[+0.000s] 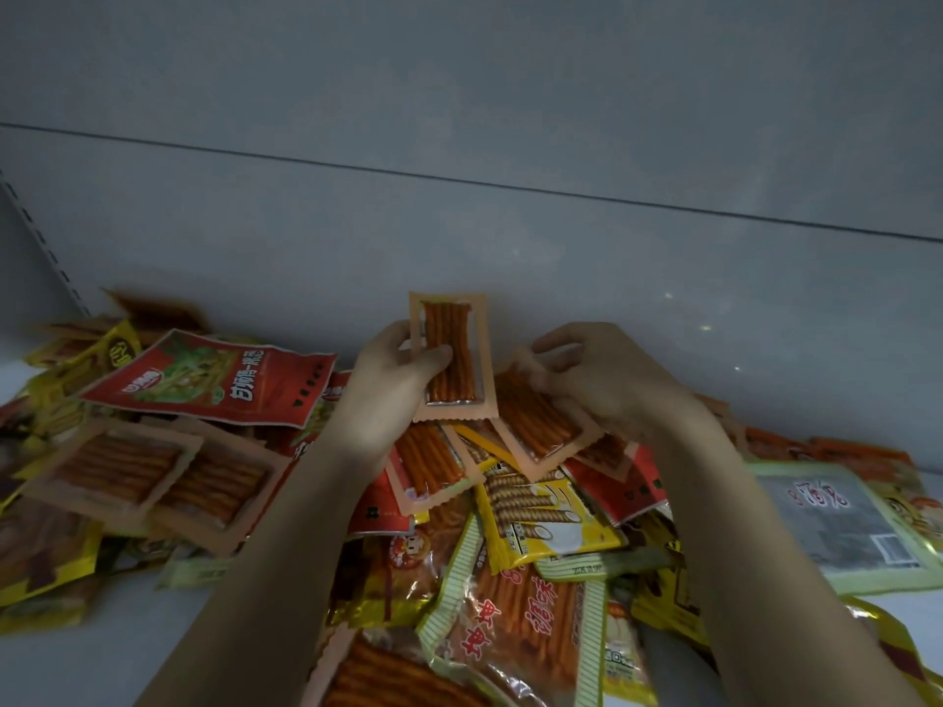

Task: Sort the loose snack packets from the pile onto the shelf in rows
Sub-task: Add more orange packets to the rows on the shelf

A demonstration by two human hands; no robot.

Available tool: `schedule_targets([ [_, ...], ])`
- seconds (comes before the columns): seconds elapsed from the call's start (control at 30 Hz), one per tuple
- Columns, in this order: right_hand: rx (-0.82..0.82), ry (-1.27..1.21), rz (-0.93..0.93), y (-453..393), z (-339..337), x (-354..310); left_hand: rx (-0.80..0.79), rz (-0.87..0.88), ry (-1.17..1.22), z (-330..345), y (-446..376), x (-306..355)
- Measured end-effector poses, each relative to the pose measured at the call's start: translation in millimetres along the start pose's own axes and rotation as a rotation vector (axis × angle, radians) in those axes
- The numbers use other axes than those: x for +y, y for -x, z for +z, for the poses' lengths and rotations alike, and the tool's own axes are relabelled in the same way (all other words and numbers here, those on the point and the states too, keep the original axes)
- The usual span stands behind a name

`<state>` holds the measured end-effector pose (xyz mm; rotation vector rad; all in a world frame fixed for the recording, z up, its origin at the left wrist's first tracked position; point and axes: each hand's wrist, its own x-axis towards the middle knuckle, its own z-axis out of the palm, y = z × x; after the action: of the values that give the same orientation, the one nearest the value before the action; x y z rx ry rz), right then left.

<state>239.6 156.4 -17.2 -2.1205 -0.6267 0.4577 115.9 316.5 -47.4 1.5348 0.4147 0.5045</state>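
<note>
The left hand (393,380) holds an orange stick packet (453,357) upright above the pile (510,528), thumb across its front, fingers curled behind. The right hand (607,380) pinches a second, tilted packet (541,426) lying on the pile, on the shelf (153,630).

Both forearms bare, no sleeves, left hand (393,380), right hand (607,380).

Left hand (393,380) holds an orange packet (453,357) upright; right hand (607,380) grips another packet (541,426).
</note>
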Motion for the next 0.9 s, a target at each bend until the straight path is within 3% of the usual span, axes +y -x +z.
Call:
schedule_targets([
  [0.17,0.003,-0.538,-0.043,11,-25,-7,0.033,-0.020,0.086,2,0,0],
  [0.23,0.009,-0.589,-0.074,11,-21,-12,-0.009,-0.046,0.142,5,2,2],
  [0.37,0.016,-0.388,-0.132,7,0,-19,-0.139,-0.115,0.233,13,5,4],
  [0.57,0.059,-0.024,-0.060,10,-14,-8,-0.037,-0.095,0.232,11,3,-3],
  [0.7,0.125,0.415,0.082,6,-30,10,-0.011,-0.063,0.251,11,3,-2],
  [0.9,0.070,0.482,0.136,0,-22,15,-0.002,-0.073,0.258,8,4,-2],
])
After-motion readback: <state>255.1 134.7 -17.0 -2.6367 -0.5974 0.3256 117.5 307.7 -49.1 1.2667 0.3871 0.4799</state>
